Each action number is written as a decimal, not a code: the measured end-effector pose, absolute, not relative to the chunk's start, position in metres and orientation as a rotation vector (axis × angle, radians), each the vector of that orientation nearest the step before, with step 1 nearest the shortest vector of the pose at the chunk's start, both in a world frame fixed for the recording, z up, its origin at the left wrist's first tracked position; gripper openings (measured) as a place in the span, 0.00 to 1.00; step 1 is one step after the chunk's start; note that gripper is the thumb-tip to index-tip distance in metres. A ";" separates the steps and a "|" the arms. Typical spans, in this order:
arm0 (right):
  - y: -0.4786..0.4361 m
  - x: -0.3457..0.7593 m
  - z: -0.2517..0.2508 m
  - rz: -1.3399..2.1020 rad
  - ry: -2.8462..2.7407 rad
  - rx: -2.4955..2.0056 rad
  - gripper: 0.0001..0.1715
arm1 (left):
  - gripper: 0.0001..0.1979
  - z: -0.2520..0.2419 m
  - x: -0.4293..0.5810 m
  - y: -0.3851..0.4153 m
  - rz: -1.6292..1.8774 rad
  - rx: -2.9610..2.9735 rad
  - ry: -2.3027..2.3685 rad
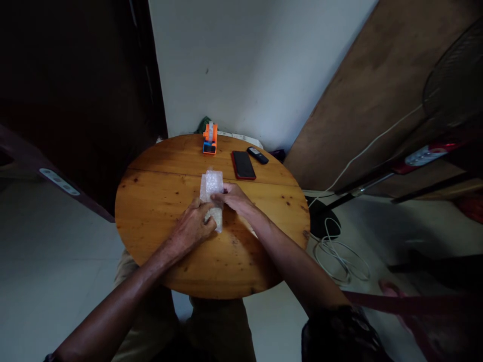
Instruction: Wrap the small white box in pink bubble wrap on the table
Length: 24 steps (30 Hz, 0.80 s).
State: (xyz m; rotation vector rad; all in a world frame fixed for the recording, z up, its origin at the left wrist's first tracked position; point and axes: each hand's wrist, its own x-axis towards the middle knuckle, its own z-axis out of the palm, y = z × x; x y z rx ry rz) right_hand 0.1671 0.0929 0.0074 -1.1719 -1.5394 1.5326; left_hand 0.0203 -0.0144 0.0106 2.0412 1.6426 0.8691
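A strip of clear bubble wrap [214,182], folded over in layers, is between my two hands above the middle of the round wooden table [158,211]. My left hand [194,223] grips its lower left part, fingers curled over the plastic. On the right edge, my right hand [234,197] pinches the wrap between thumb and fingers. Whether anything lies inside the layers cannot be made out. Beyond the hands stands an orange and blue tape dispenser [210,138] with a roll of tape in it.
A smartphone with a red edge [243,165] and a small black keypad phone [257,155] lie at the table's back right. The wall [241,65] rises behind. On the floor at right are a coiled white cable [339,256] and a fan [456,75] on a stand.
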 end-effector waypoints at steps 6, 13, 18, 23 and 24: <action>0.091 0.161 0.004 1.462 -1.536 -1.118 0.12 | 0.19 0.010 0.020 -0.013 0.894 2.011 1.608; 0.091 0.168 0.013 1.530 -1.608 -1.140 0.13 | 0.22 0.010 0.020 -0.013 0.925 1.974 1.586; 0.097 0.165 0.010 1.455 -1.531 -1.225 0.12 | 0.21 0.010 0.020 -0.013 0.897 1.980 1.620; 0.102 0.160 -0.001 1.388 -1.455 -1.196 0.11 | 0.20 0.007 0.020 -0.012 0.926 1.962 1.669; 0.102 0.160 -0.002 1.379 -1.449 -1.194 0.11 | 0.21 0.006 0.020 -0.012 0.926 1.953 1.677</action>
